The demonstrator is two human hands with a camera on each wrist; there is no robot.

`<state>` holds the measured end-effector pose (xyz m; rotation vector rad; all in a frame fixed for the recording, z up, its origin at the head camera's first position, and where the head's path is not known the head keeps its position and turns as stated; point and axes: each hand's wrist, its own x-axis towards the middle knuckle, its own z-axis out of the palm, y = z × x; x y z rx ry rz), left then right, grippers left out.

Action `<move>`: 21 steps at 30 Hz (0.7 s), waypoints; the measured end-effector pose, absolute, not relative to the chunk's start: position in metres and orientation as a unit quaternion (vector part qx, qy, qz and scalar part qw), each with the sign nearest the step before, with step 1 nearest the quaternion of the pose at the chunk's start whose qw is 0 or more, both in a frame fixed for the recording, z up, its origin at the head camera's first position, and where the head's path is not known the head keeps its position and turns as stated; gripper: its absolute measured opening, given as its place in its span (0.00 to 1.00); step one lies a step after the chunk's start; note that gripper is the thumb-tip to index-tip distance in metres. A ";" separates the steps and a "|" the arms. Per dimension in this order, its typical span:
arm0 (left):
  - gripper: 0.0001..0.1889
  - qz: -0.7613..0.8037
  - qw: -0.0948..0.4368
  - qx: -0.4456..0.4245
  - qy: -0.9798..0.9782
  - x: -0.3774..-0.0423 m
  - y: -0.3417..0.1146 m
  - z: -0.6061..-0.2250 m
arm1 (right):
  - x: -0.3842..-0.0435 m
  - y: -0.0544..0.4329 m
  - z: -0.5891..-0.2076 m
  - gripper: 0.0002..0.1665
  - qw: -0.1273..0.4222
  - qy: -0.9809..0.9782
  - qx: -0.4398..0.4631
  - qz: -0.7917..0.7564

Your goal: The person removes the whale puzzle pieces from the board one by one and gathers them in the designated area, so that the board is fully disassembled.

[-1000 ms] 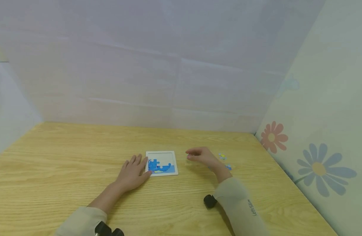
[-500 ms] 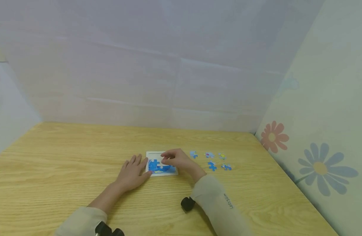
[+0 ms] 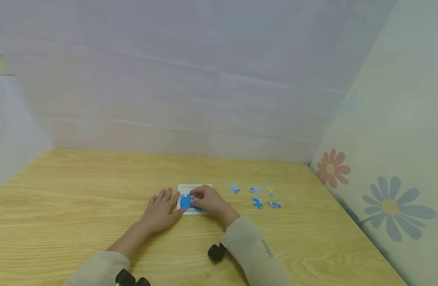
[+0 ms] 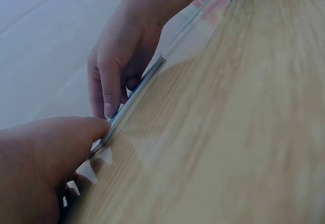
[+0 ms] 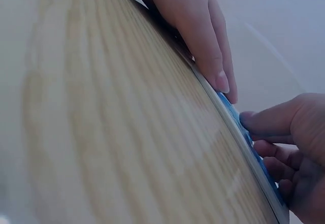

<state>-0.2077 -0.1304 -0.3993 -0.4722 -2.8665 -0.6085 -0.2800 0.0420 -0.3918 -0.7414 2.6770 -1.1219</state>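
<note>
A small white-framed jigsaw tray (image 3: 194,213) lies on the wooden table with blue puzzle pieces (image 3: 185,201) fitted in its lower part. My left hand (image 3: 159,210) lies flat with straight fingers spread, its thumb and fingertips at the tray's left edge. Over the tray's right half, my right hand (image 3: 211,200) is bent with thumb and fingers brought down on the blue pieces, pinching a puzzle piece that the fingers mostly hide. In the right wrist view, the right thumb (image 5: 254,122) meets the blue surface while the other fingers curl beneath the hand.
Several loose puzzle pieces lie in two rows right of the tray, including a blue one (image 3: 257,203) and one with a yellow sun (image 3: 270,191). A pale cloth wall stands behind the table (image 3: 115,167), and a flower-printed wall (image 3: 390,119) borders its right side.
My right hand has moved left from beside the loose pieces onto the tray, uncovering those pieces, and its fingers have come down on the blue part. My left hand has stayed put.
</note>
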 end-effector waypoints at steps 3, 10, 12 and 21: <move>0.30 -0.206 0.088 -0.160 -0.961 -0.206 -0.131 -0.397 | -0.278 0.040 -0.393 0.16 0.066 0.895 -0.243 -0.367; 0.29 -0.209 0.088 -0.159 -0.961 -0.203 -0.132 -0.393 | -0.273 0.036 -0.390 0.15 0.046 0.891 -0.247 -0.379; 0.29 -0.210 0.088 -0.159 -0.961 -0.202 -0.132 -0.392 | -0.272 0.035 -0.390 0.15 0.042 0.887 -0.243 -0.391; 0.29 -0.203 0.085 -0.158 -0.963 -0.201 -0.133 -0.387 | -0.271 0.033 -0.389 0.13 0.043 0.866 -0.240 -0.436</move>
